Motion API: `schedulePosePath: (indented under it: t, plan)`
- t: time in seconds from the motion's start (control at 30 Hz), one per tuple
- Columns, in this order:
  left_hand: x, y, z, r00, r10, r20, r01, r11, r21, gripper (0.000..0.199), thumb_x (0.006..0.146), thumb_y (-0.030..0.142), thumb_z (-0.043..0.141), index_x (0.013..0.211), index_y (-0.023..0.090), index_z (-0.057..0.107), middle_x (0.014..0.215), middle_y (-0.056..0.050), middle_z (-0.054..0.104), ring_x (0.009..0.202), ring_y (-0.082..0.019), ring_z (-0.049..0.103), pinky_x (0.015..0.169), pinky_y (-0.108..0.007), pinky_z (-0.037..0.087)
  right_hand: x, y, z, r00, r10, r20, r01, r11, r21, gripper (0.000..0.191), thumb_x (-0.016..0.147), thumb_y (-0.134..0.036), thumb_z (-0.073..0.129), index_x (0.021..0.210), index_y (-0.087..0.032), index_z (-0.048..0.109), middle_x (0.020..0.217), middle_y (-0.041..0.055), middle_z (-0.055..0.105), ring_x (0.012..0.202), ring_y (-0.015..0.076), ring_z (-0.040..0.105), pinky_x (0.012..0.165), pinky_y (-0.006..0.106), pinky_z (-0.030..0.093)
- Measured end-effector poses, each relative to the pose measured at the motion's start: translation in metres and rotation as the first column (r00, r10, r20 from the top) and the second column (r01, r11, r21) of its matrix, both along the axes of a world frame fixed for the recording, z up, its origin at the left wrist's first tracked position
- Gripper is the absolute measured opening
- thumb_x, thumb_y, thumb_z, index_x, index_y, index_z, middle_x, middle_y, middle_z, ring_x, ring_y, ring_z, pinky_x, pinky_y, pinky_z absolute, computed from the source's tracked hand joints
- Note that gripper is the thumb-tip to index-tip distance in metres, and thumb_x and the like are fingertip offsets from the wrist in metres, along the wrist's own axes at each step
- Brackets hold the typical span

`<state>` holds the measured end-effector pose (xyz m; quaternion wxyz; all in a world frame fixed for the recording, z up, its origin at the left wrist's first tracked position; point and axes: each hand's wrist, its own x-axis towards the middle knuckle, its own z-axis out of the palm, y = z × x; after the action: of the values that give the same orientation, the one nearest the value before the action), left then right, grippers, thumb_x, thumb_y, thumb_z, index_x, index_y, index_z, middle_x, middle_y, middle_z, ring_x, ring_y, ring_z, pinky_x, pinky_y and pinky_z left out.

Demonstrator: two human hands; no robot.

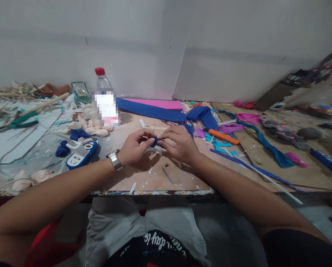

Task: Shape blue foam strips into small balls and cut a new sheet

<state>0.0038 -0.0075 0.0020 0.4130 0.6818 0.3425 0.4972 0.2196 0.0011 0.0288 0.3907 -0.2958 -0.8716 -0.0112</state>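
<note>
Pinching a small blue scrap (155,142) between thumb and fingers of both left hand (135,147) and right hand (181,145), over the table (188,181), about midway between its front and back edges, left of an orange tool (223,137).

a deep-blue piece (155,142), a royal-blue strip (151,111), a pink strip (161,104), a red cap (99,71), an orange tool (224,137), green-handled pliers (23,118), a blue-and-white socket (75,161) and a silver watch (116,160) colour the scene at a pinkish-tan bench (189,172).
</note>
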Motion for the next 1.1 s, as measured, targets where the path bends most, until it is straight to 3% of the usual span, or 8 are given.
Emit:
schedulePosePath:
  t: [0.27, 0.53, 0.73, 1.1]
  plan:
    - [-0.0005, 0.0007, -0.0022, 0.999, -0.037, 0.004, 0.037, 0.999, -0.026, 0.027, 0.093, 0.04, 0.069, 0.106, 0.017, 0.073, 0.107, -0.009, 0.076, 0.095, -0.019, 0.072, 0.086, -0.032, 0.058, -0.0011, -0.0013, -0.0004, 1.0, 0.016, -0.002, -0.016, 1.0, -0.013, 0.012, 0.096, -0.032, 0.07, 0.09, -0.021, 0.071, 0.09, 0.0048, 0.075, 0.09, 0.0221, 0.069, 0.085, 0.04, 0.043]
    - [-0.001, -0.0013, 0.0039, 0.997, 0.02, -0.08, -0.021, 1.0, -0.012, 0.027, 0.084, 0.037, 0.079, 0.101, 0.017, 0.077, 0.101, -0.009, 0.079, 0.086, -0.018, 0.072, 0.079, -0.031, 0.058, -0.0028, -0.0026, 0.0006, 0.998, 0.042, -0.036, -0.044, 0.997, -0.057, 0.017, 0.098, -0.034, 0.067, 0.087, -0.021, 0.07, 0.087, 0.0049, 0.074, 0.087, 0.0214, 0.067, 0.084, 0.039, 0.044]
    - [-0.0009, 0.0001, 0.0034, 0.998, 0.017, -0.066, -0.015, 1.0, 0.025, 0.025, 0.086, 0.037, 0.076, 0.101, 0.017, 0.076, 0.1, -0.009, 0.078, 0.09, -0.019, 0.073, 0.082, -0.032, 0.059, -0.0021, -0.0006, -0.0007, 0.998, 0.036, -0.044, -0.039, 0.996, -0.077, 0.021, 0.097, -0.04, 0.067, 0.087, -0.021, 0.071, 0.088, 0.0057, 0.075, 0.087, 0.0224, 0.068, 0.085, 0.04, 0.046]
    - [-0.0032, 0.0004, 0.0018, 0.988, 0.075, -0.137, -0.066, 0.995, 0.069, 0.025, 0.089, 0.038, 0.074, 0.105, 0.02, 0.079, 0.104, -0.008, 0.08, 0.091, -0.02, 0.073, 0.084, -0.033, 0.057, -0.001, 0.0004, -0.0025, 1.0, -0.028, -0.001, 0.028, 0.996, -0.09, 0.015, 0.096, -0.034, 0.068, 0.088, -0.022, 0.072, 0.089, 0.0053, 0.075, 0.091, 0.0228, 0.068, 0.087, 0.041, 0.043]
